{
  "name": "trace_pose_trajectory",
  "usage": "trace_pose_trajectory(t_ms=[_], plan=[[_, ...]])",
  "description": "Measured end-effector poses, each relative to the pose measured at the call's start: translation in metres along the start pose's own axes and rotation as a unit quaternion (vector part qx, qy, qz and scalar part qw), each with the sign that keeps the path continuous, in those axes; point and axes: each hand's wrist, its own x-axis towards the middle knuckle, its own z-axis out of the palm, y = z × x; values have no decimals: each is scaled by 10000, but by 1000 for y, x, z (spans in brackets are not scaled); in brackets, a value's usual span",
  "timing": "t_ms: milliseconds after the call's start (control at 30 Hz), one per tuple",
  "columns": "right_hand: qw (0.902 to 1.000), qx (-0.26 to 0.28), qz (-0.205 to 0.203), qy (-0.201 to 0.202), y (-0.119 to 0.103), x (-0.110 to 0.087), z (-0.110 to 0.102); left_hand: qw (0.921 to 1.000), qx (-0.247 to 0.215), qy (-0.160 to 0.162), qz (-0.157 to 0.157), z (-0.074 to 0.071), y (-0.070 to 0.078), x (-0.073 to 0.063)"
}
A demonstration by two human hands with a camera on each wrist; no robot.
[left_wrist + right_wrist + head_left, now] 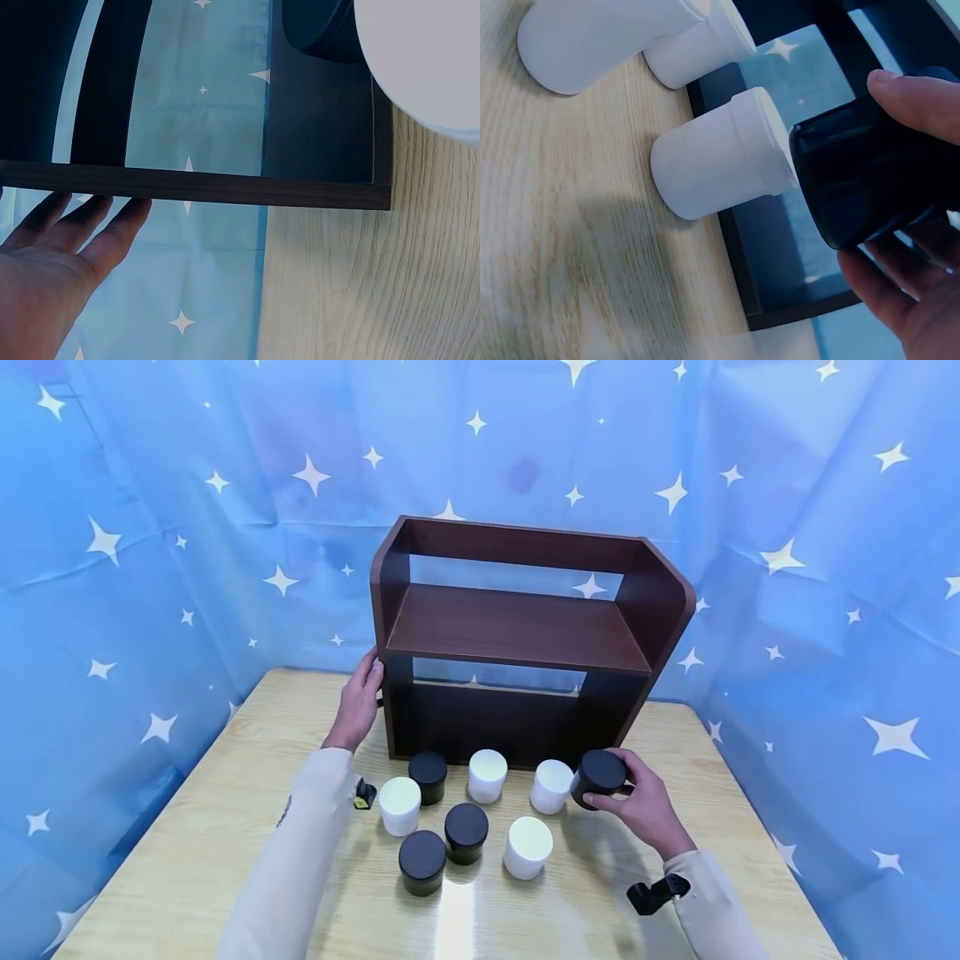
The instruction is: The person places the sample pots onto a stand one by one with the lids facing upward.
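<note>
A dark brown two-tier shelf [517, 625] stands on the wooden table. My left hand [358, 700] touches the outside of its left side panel [225, 189], fingers extended. My right hand [647, 802] grips a black lidded jar [600, 778] between thumb and fingers, near the shelf's lower right corner. In the right wrist view this black jar [877, 172] appears raised off the table, beside a white jar [721, 157]. Other white jars [528, 847] and black jars [467, 832] stand upright in front of the shelf.
The pale wooden table [217, 827] ends at a blue star-patterned curtain [225, 527] on the back and sides. One black jar [427, 775] and one white jar [487, 774] stand close to the shelf's front. A white jar [400, 806] is near the left sleeve.
</note>
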Motion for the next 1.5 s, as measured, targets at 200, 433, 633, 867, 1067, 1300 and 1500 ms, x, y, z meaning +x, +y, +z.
trace_pose_trajectory(t_ms=[200,433,633,867,1067,1300,1500], plan=[[10000,28,-28,42,-2,-2,-5,10000,13,-29,50,4,2,2],[9999,109,53,-16,-5,-1,-6,10000,-57,-8,2,1,6,-2],[9999,125,33,-31,-7,-1,-10,10000,-17,-58,-19,2,16,-9],[9999,129,-71,33,-16,0,-15,10000,50,-9,82,3,1,-1],[9998,165,-96,13,-22,5,-18,9999,73,-13,103,1,2,0],[9998,143,-97,10,-25,6,-23,9999,108,-87,36,2,3,-1],[9998,148,-121,21,-27,9,-28,9999,53,-107,41,1,5,-3]])
